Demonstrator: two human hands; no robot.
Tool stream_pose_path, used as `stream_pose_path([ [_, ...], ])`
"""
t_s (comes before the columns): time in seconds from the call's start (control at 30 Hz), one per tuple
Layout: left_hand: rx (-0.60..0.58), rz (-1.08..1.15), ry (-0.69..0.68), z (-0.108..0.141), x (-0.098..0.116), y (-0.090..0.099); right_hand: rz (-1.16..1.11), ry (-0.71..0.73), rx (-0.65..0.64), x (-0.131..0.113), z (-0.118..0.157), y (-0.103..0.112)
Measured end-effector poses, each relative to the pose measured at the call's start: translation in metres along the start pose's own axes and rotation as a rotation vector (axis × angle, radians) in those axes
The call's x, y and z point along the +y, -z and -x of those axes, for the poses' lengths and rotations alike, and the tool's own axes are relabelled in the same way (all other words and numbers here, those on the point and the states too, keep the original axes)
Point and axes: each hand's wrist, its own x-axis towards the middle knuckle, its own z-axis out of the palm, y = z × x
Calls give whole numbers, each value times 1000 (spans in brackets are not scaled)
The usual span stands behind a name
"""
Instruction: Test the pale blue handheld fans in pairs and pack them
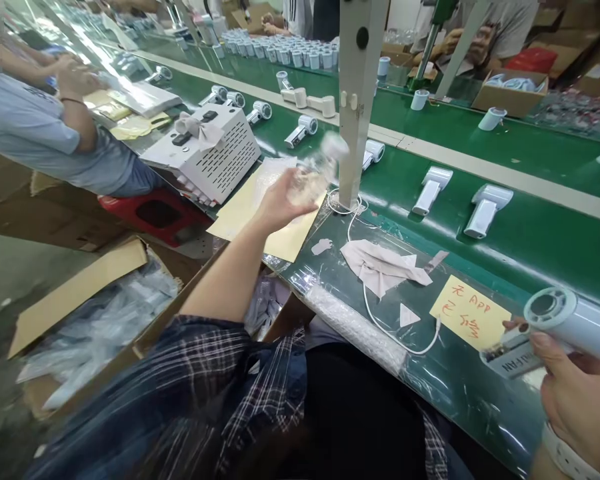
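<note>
My left hand (280, 207) reaches over the yellow paper sheets (285, 243), its fingers curled round a motion-blurred, see-through object with a white end (316, 175). What that is I cannot make out. At the right edge my right hand (575, 393) is closed on a white handheld fan (587, 327), its round head toward me and "FAN" lettered on a part below it. Beside it on the glass-like bench top lie a yellow note (470, 312) with red handwriting and a white cable (405, 347). A crumpled pale cloth (383, 263) rests left of the note.
A white metal post (353, 107) rises beyond my left hand. Several white fans stand along the green belt (540, 247). To the left are a perforated white box (215, 150) and a carton of plastic bags (100, 327). Co-workers (25, 127) sit nearby.
</note>
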Motion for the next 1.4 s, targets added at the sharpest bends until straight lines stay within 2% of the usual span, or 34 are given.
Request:
stream_pose_path([
  [0.07, 220, 189, 67, -3, -13, -19, -97, -80, -45, -31, 3, -22],
  [0.1, 274, 248, 74, -7, -19, -31, -149, -107, -93, -45, 6, -33],
  [0.2, 297, 340, 97, -19, -37, -58, -340, -126, -283, -66, 16, -64],
  [0.3, 239, 374, 126, -23, -45, -59, -454, -105, -398, -59, 24, -82],
  [0.37, 272, 306, 134, -12, -34, -49, -472, -86, -449, -52, 29, -90],
  [0.43, 367, 235, 100, 10, -5, -42, -476, -68, -505, -51, 37, -97],
  [0.47, 374, 242, 53, 25, 14, -41, -477, -47, -522, -55, 41, -101],
  [0.5, 305, 311, -18, 40, 35, -44, -473, -9, -527, -61, 45, -105],
  [0.53, 133, 419, -105, 55, 56, -50, -461, 47, -535, -68, 48, -109],
  [0.57, -127, 531, -179, 69, 75, -59, -429, 126, -559, -75, 49, -113],
  [0.6, -331, 636, -200, 81, 90, -69, -377, 223, -595, -82, 48, -116],
  [0.63, -448, 739, -171, 91, 101, -79, -304, 326, -656, -86, 44, -119],
  [0.67, -515, 822, -103, 97, 107, -88, -215, 423, -741, -88, 38, -121],
  [0.73, -489, 904, 91, 105, 108, -101, -23, 542, -846, -83, 23, -128],
  [0.8, -396, 856, 207, 107, 102, -104, 164, 553, -750, -69, 12, -141],
  [0.83, -357, 802, 205, 108, 99, -104, 243, 545, -673, -62, 11, -150],
  [0.9, -302, 692, 127, 109, 98, -103, 338, 550, -572, -52, 14, -166],
  [0.97, -286, 632, 31, 109, 101, -102, 362, 584, -600, -50, 19, -173],
  [1.03, -281, 618, -62, 108, 104, -101, 354, 607, -583, -57, 19, -163],
  [1.1, -260, 618, -126, 107, 106, -101, 307, 599, -485, -70, 16, -140],
  [1.2, -268, 591, -57, 107, 109, -101, 99, 498, -282, -96, 19, -100],
  [1.27, -293, 577, 19, 109, 115, -104, -71, 446, -148, -112, 31, -84],
  [1.33, -309, 599, 60, 114, 125, -110, -182, 460, -82, -124, 48, -82],
  [1.4, -334, 665, 82, 119, 135, -116, -219, 494, -118, -128, 60, -91],
])
